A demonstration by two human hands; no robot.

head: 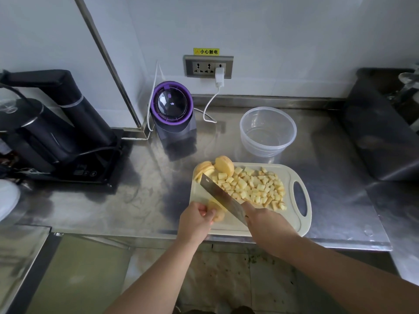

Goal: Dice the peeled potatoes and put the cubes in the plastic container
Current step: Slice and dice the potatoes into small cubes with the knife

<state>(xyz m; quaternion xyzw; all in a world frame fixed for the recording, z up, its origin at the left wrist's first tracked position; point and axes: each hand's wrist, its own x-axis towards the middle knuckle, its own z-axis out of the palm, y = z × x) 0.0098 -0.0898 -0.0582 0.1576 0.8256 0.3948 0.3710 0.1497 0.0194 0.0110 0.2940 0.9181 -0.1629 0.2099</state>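
A pale cutting board [292,225] lies on the steel counter. A heap of potato cubes [256,186] covers its middle. Potato slices [204,169] and a potato half [224,166] sit at its far left corner. My left hand [196,219] grips a peeled potato piece [216,210] at the board's near left. My right hand [264,220] holds a cleaver [221,196], its blade slanting against that piece. The clear plastic container [268,132] stands behind the board with nothing in it.
A purple-ringed appliance [173,109] with a white cable stands behind left. A black kettle set [52,123] fills the left counter. A dark tray [381,123] lies at right. The counter's front edge runs just under the board.
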